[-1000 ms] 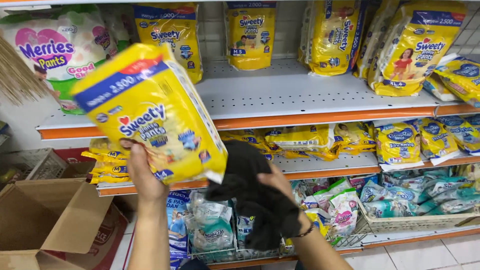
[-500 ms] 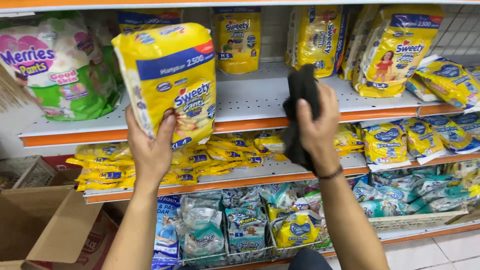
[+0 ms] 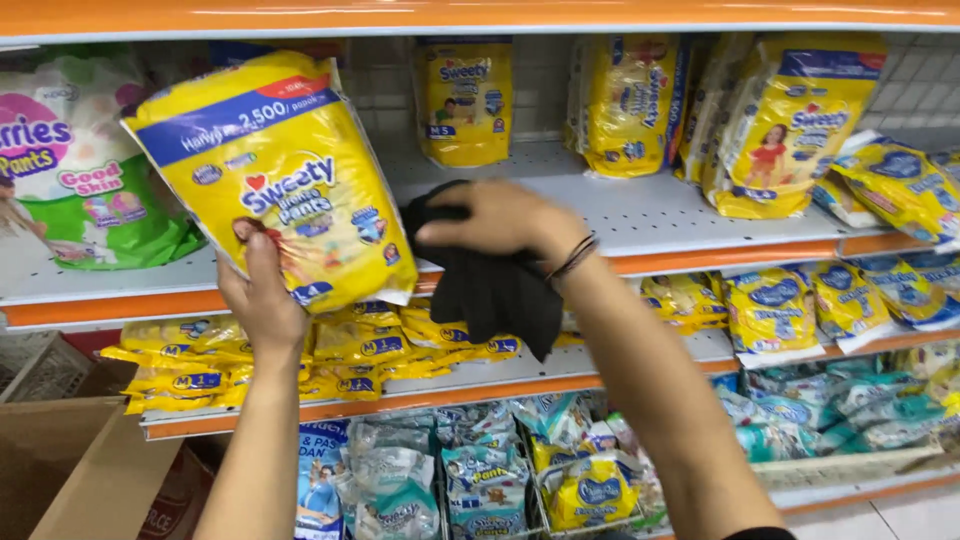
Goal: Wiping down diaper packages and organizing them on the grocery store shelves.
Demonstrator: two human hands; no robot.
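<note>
— What's the person doing with that big yellow pack (image 3: 268, 180)?

— The left hand (image 3: 262, 302) is clamped on its lower edge, fingers wrapped round the bottom, so the pack stands tilted up in the upper left of the frame, lifted clear of the upper shelf (image 3: 640, 215). I'd judge it's held off the shelf to bare the board underneath.

— And the other hand?

— The right hand (image 3: 500, 218) is closed on a black cloth (image 3: 495, 285), bunched at the top and hanging loose below, near the centre of the frame. It sits right at the front edge of that white perforated shelf, just beside the pack's right corner. A dark band circles the wrist.

— So the hands aren't together?

— No, apart, each gripping its own thing, though the cloth nearly meets the pack.

— What else is on the shelf?

— More yellow packs (image 3: 630, 100) stand upright along the back, centre to upper right, with a green and white pack (image 3: 80, 170) at the far left. The stretch of shelf in front of the cloth carries nothing.

— And lower down?

— A second shelf with an orange lip holds small yellow packets (image 3: 380, 345) stacked flat. Below that, wire baskets (image 3: 500, 490) full of pale bluish packs. A cardboard box (image 3: 70, 460) sits open in the lower left corner, and pale floor tiles show in the lower right.
</note>
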